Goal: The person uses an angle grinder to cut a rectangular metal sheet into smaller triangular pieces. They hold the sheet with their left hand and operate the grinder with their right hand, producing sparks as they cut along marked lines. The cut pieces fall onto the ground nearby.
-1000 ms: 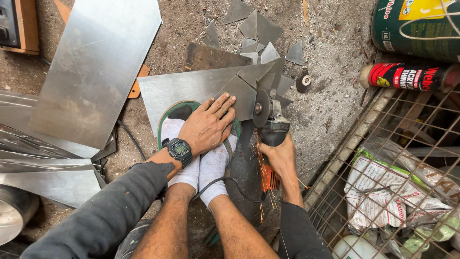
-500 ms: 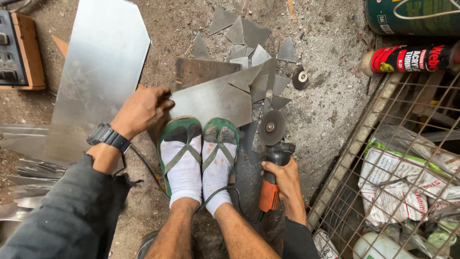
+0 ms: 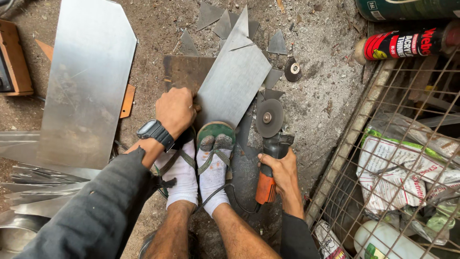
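Observation:
My left hand (image 3: 176, 111), with a black wristwatch, grips the near left edge of a grey metal sheet (image 3: 235, 76) that lies slanted on the gritty ground, one end under my sandalled right foot (image 3: 214, 154). My right hand (image 3: 282, 169) holds an orange-handled angle grinder (image 3: 270, 144). Its disc (image 3: 269, 117) rests flat just right of the sheet. My other foot (image 3: 179, 170) in a white sock stands beside the first, partly under my left wrist.
A large metal sheet (image 3: 88, 81) lies at left, more strips (image 3: 33, 192) below it. Small metal offcuts (image 3: 220, 21) and a spare disc (image 3: 293, 68) lie beyond. A wire-mesh crate (image 3: 402, 158) with bags stands right, a spray can (image 3: 407, 44) above it, a wooden box (image 3: 14, 64) far left.
My left hand moved from the far left edge to grip the sheet's near edge, and the sheet has turned to stand more upright in view. The grinder stays in my right hand.

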